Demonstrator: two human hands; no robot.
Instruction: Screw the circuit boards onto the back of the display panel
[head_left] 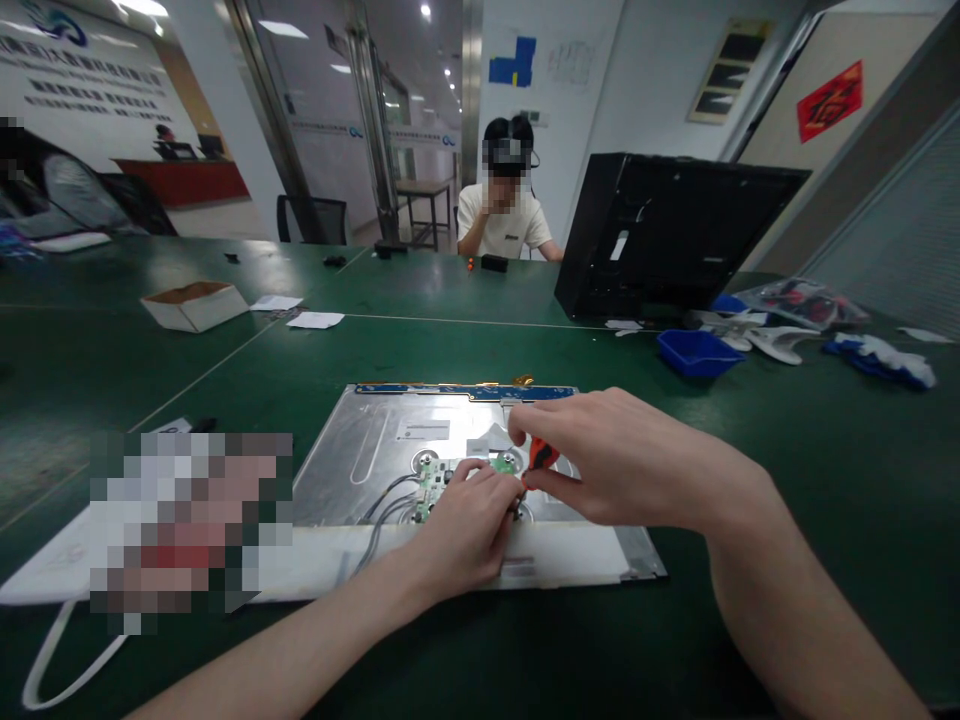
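A flat metal display panel (382,430) lies on the green table, with a blue circuit strip (420,390) along its far edge. A green circuit board (439,480) sits on its metal back, and grey cables run from its left side. My right hand (630,460) is closed around the handle of a red-and-black screwdriver (541,455), held upright over the board's right part. My left hand (465,520) rests across the board, its curled fingertips beside the screwdriver's lower end. What those fingers pinch is hidden, and so is the screwdriver's tip.
Left of the panel, a white bag (56,560) with a handle lies beside a blurred patch. Farther off are an open carton (196,306), a blue tray (697,353), a large black monitor (675,235) and gloves (881,360). Another person (506,215) sits across the table.
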